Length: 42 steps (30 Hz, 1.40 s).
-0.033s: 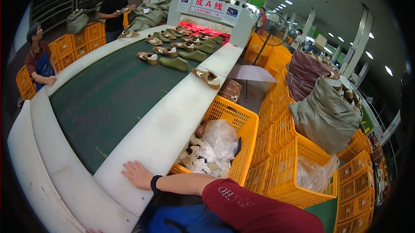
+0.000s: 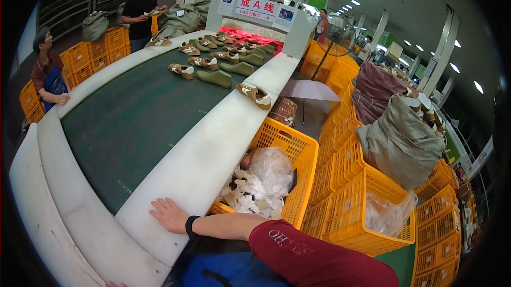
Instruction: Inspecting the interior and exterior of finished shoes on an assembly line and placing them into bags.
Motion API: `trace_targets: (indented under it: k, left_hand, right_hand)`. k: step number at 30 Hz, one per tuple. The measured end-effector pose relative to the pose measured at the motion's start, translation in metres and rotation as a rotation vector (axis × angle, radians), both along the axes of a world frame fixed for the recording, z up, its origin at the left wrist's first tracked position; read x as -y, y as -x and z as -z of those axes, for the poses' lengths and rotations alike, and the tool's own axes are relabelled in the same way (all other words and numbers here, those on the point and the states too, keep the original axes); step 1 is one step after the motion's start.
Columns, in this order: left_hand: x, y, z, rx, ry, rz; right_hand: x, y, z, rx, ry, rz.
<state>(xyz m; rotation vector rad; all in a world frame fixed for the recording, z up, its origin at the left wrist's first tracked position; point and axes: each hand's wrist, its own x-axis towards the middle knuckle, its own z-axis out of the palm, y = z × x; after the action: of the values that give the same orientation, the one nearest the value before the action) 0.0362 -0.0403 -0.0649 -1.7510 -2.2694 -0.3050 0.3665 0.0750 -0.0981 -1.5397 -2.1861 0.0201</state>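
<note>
A green conveyor belt (image 2: 143, 116) takes up the left of the view, running away to a white machine (image 2: 298, 31) whose mouth glows red. A broad white border (image 2: 197, 159) frames the belt's near end and both sides. Yellow crates (image 2: 340, 212) stand stacked to the right, a grey-green sack (image 2: 399, 140) of shoes above them. Beyond the belt's left side, a co-worker in a blue apron (image 2: 49, 76) has hands at the border. An open crate (image 2: 306, 180) just beside the border's right stretch holds white scraps (image 2: 253, 194) and a clear plastic bag (image 2: 271, 172); a pale umbrella (image 2: 308, 89) opens behind it. Green shoe lasts (image 2: 214, 78) and brown-and-white shoes (image 2: 181, 71) lie toward the belt's far end, one shoe (image 2: 254, 96) on the border itself. The wearer's right hand (image 2: 170, 215) rests palm down on the border, fingers spread and released, with a black wristband (image 2: 191, 227) behind it. Of the left hand (image 2: 115, 285), only fingertips show at the lower edge; their state cannot be told.
</note>
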Motion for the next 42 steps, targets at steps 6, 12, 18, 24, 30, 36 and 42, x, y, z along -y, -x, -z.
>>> trace_targets:
  k: [6, 12, 18, 24, 30, 36, 42]
  left_hand:
    - [0.001, 0.001, 0.001, 0.006, -0.011, -0.002]
    - [0.000, 0.007, 0.010, -0.015, -0.011, -0.014]
    - [0.000, 0.009, 0.014, -0.049, -0.005, -0.029]
    - [0.001, 0.007, 0.008, -0.055, -0.030, 0.009]
    - [-0.001, 0.003, 0.004, -0.036, 0.004, 0.001]
    - [0.000, 0.000, -0.001, 0.006, -0.002, 0.003]
    - [0.000, 0.006, 0.008, -0.019, -0.043, 0.036]
  right_hand:
    - [0.002, 0.000, -0.008, -0.031, 0.060, -0.020]
    - [0.002, -0.001, -0.007, -0.039, 0.036, -0.023]
    - [0.000, 0.001, -0.003, -0.042, 0.033, -0.020]
    - [0.000, 0.002, 0.000, -0.021, 0.014, -0.006]
    - [0.000, 0.000, -0.001, -0.020, 0.042, -0.008]
    - [0.000, 0.000, -0.005, -0.014, 0.037, -0.014]
    - [0.000, 0.001, -0.004, -0.017, 0.026, -0.008]
